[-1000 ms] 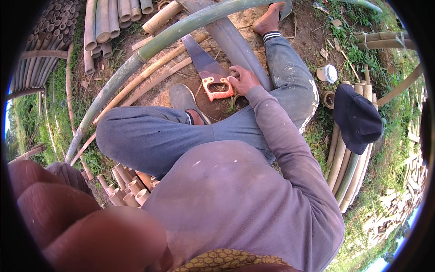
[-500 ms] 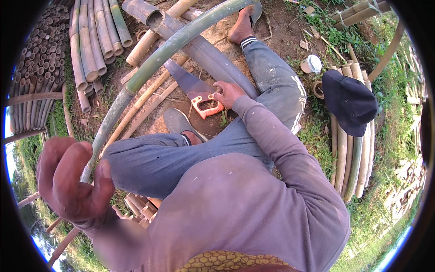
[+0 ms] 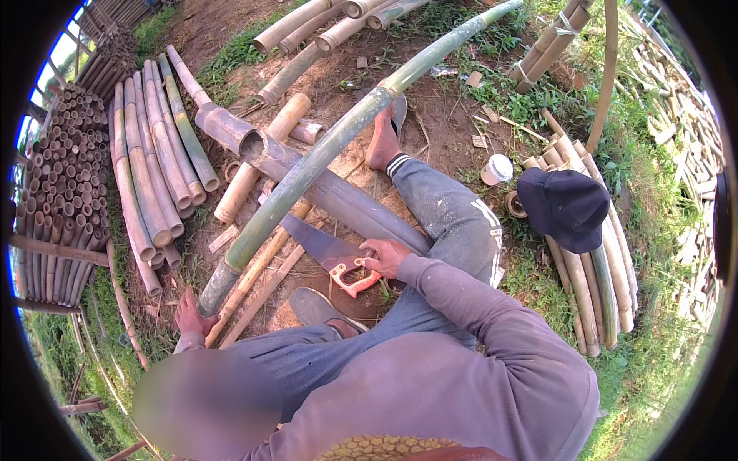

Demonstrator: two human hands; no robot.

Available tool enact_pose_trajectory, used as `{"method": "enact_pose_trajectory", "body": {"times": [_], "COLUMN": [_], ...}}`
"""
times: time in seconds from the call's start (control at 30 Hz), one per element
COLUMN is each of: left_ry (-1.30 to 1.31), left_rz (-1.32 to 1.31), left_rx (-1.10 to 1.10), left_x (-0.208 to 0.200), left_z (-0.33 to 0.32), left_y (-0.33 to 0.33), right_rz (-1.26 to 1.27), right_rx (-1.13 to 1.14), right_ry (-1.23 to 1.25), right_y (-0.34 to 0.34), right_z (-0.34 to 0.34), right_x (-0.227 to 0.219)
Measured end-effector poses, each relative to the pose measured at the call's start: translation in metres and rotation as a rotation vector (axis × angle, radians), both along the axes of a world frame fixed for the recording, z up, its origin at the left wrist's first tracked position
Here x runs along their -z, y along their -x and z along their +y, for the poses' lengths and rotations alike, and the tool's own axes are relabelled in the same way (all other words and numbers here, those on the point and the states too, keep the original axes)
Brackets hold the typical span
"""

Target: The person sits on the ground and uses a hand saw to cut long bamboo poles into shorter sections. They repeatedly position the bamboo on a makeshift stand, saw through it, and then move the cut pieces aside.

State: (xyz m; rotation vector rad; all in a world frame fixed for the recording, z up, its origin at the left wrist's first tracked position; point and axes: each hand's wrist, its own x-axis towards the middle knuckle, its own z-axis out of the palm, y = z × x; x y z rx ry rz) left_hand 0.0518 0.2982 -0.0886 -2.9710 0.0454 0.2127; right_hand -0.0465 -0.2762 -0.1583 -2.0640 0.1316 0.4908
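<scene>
A long green bamboo pole slants from the lower left up to the far right, lying across a thicker grey bamboo. My left hand is at the pole's near end, fingers on one side and thumb on the other, covering the tip. In my right hand is the orange handle of a handsaw. The dark blade points up and left, beneath the green pole and just in front of the grey bamboo. My fingers close round the upper part of the handle.
Bamboo poles lie in a row at the left, near a stack of cut bamboo. A dark hat rests on more bamboo at the right, beside a white-lidded cup. My outstretched leg borders the work spot.
My left hand has gone from raised close to the camera down to the green pole's near end. The right hand still holds the handsaw. The whole view has shifted.
</scene>
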Motion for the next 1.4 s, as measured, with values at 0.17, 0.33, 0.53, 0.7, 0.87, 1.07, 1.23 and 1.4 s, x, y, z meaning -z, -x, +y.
{"method": "enact_pose_trajectory", "body": {"times": [0.17, 0.33, 0.53, 0.7, 0.87, 1.07, 1.23, 1.4], "left_ry": [0.165, 0.294, 0.46, 0.41, 0.032, 0.229, 0.553, 0.474], "left_rz": [0.0, 0.188, 0.274, -0.052, -0.337, -0.414, 0.331, 0.551], "left_rx": [-0.118, 0.025, 0.204, 0.436, 0.098, 0.217, 0.383, 0.415], "left_x": [0.035, -0.028, -0.089, -0.19, -0.224, -0.269, -0.251, -0.207], "left_z": [-0.006, -0.06, -0.117, -0.111, -0.042, -0.123, -0.263, -0.328], "left_y": [-0.001, 0.004, 0.008, 0.039, 0.117, 0.066, -0.059, -0.068], "right_rz": [-0.022, 0.241, 0.09, -0.239, -0.411, -0.608, -0.633, -0.189], "right_rx": [0.031, 0.431, 0.879, 0.982, 1.053, 0.937, 0.955, 0.76], "right_ry": [-0.198, -0.971, -1.436, -1.377, -1.205, -1.237, -1.461, -1.719], "right_y": [-0.03, -0.088, -0.146, -0.192, -0.262, -0.31, -0.234, -0.182], "right_z": [0.032, 0.115, 0.144, 0.057, -0.089, -0.176, -0.088, 0.049], "right_x": [-0.002, -0.036, -0.058, -0.121, -0.181, -0.258, -0.176, -0.13]}}
